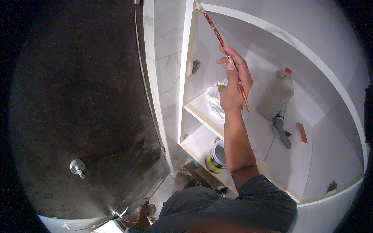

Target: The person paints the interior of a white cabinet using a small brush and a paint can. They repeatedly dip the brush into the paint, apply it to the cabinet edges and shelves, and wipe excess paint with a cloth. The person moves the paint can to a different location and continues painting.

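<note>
My right hand [236,77] is raised before a white built-in shelf unit [311,50]. Its fingers are closed around a slim paintbrush [218,35] with a worn red handle and an orange end. The bristle end reaches the upper left corner of the unit's white front frame; whether it touches cannot be told. Low at the left, my left hand [142,214] is small and dim in the picture. Its fingers look curled beside a pale brownish thing that I cannot make out.
Inside the unit are a cloudy jug [276,93] with a red cap, a grey-handled tool [281,132] with a metal rod, a reddish block [301,133] and crumpled white material [213,103]. A paint bucket [216,158] stands lower. A metal fitting [77,167] juts from the dark left wall.
</note>
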Demonstrator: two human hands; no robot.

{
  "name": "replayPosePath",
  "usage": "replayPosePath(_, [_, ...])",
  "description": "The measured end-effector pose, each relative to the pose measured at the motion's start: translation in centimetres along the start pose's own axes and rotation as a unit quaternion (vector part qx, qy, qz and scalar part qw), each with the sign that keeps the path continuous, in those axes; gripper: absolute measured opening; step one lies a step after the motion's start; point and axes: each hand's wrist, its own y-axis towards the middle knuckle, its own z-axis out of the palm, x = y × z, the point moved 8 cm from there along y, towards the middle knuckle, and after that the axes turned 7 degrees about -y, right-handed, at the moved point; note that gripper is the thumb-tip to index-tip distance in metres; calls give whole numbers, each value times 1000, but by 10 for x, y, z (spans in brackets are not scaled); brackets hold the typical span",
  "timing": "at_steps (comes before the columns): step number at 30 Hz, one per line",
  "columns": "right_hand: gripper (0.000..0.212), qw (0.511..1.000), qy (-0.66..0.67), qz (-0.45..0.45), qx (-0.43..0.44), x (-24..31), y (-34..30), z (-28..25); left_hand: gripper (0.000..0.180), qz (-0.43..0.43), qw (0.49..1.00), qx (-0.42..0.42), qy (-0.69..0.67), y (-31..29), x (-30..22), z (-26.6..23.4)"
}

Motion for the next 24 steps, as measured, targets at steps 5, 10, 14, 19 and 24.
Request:
replayPosePath(5, [36,999,30,3,15,6,-4,15,33,45,999,0,0,11,-16,32])
replayPosePath(10, [36,999,30,8,20,8,-5,16,33,74,997,10,-6,13,-28,51])
replayPosePath(14, [37,999,34,14,16,5,-7,14,32,88,996,17,-11,11,-25,51])
replayPosePath(19, [35,999,24,29,20,5,-10,14,32,114,993,24,-17,13,-29,58])
replayPosePath(24, [34,999,20,20,28,4,-12,14,32,138,990,31,-20,12,-35,67])
